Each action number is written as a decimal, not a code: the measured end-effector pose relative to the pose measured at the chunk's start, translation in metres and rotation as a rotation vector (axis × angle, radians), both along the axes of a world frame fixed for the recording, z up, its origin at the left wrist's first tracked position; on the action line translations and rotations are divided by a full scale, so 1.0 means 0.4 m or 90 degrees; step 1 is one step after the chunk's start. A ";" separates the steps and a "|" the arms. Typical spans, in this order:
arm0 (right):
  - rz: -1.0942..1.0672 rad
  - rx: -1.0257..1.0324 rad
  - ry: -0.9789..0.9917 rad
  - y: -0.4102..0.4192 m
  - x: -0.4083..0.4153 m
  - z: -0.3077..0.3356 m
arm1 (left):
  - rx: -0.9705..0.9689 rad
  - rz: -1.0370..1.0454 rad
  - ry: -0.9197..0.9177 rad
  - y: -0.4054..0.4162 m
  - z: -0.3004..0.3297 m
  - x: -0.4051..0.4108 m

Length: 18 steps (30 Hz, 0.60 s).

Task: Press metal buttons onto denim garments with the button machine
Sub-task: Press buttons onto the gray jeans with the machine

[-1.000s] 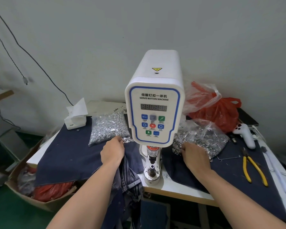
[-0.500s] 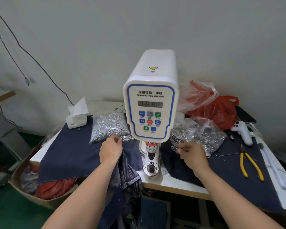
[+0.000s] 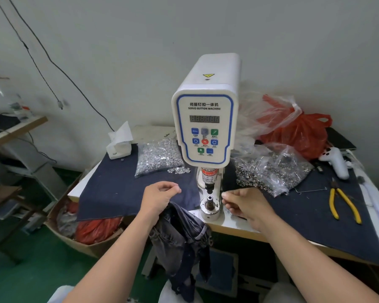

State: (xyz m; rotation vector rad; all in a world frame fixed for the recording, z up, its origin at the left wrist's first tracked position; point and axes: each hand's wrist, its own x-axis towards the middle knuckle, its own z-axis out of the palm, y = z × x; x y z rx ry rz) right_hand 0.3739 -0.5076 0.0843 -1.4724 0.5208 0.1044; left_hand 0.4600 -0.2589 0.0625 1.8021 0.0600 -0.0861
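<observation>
Both hands have come back from the bags: left hand and right hand, fingertips pinched (parts too small to see), flank the machine's die; jeans hang at 6 o'clock, unloaded.

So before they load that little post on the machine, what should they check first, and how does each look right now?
1. Lower die free of fabric: ok, nothing lies on it.
2. Fingers out from under the punch: ok, both hands sit to the sides.
3. Right hand holds a part: cannot tell, its fingertips pinch together near the die but any part is too small to see.
4. Left hand holds a part: cannot tell, same reason.
5. Denim garment within reach: ok, it hangs off the table edge under the left wrist.
6. Button machine powered: cannot tell, the display looks dim.
</observation>
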 end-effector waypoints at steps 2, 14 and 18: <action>0.004 0.034 0.008 0.016 0.000 0.009 | -0.004 -0.049 0.012 -0.009 0.003 -0.026; 0.002 0.290 0.093 0.060 0.007 0.033 | -0.058 -0.098 0.061 -0.044 0.005 -0.070; 0.006 0.349 0.119 0.062 0.002 0.040 | -0.084 -0.085 0.075 -0.055 -0.004 -0.076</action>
